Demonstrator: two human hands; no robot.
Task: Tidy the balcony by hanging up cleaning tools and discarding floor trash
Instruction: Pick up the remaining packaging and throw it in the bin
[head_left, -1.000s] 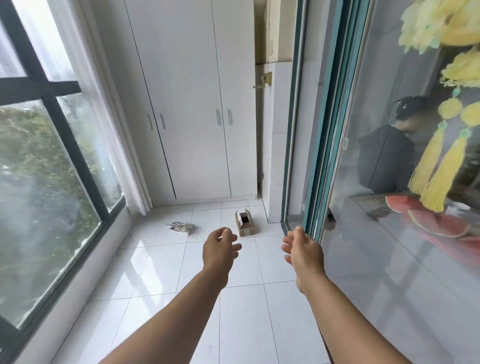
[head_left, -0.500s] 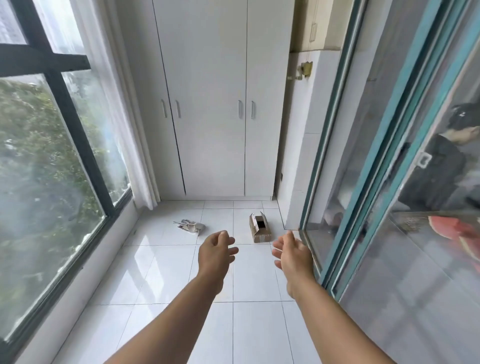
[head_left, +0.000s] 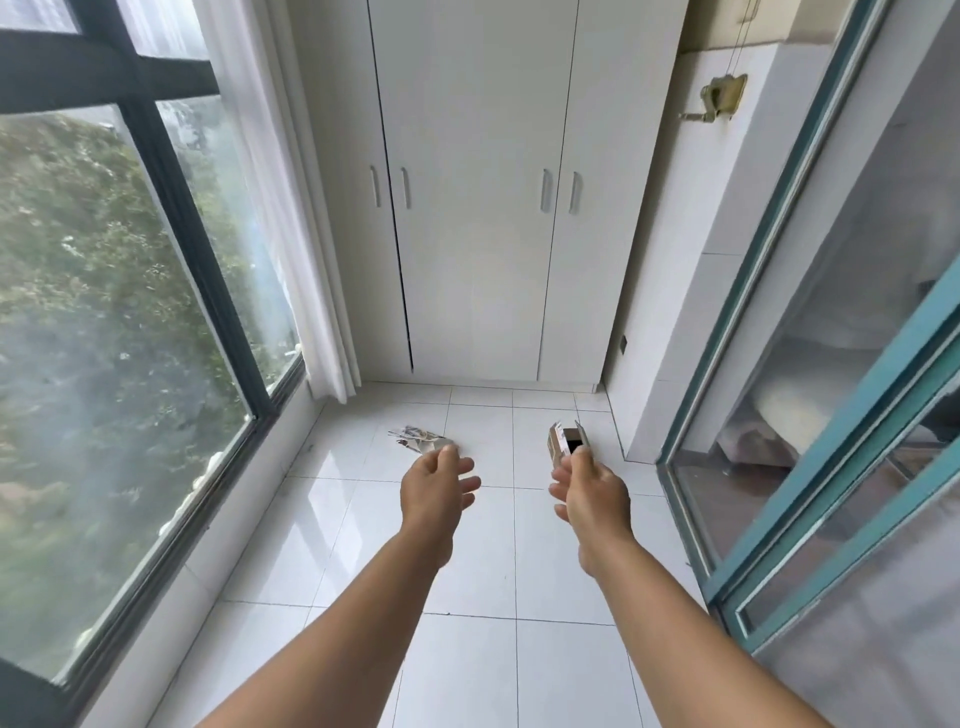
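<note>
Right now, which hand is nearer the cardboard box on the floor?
Right. The right hand reaches toward the box, its fingertips overlapping the box's near end in view. The left hand is off to the box's left, by the crumpled paper.

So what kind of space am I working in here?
Most likely an enclosed home balcony: a large dark-framed window onto trees, white floor tiles, a tall white wardrobe-style cabinet at the end, and a teal-framed sliding glass door to the indoors.
</note>
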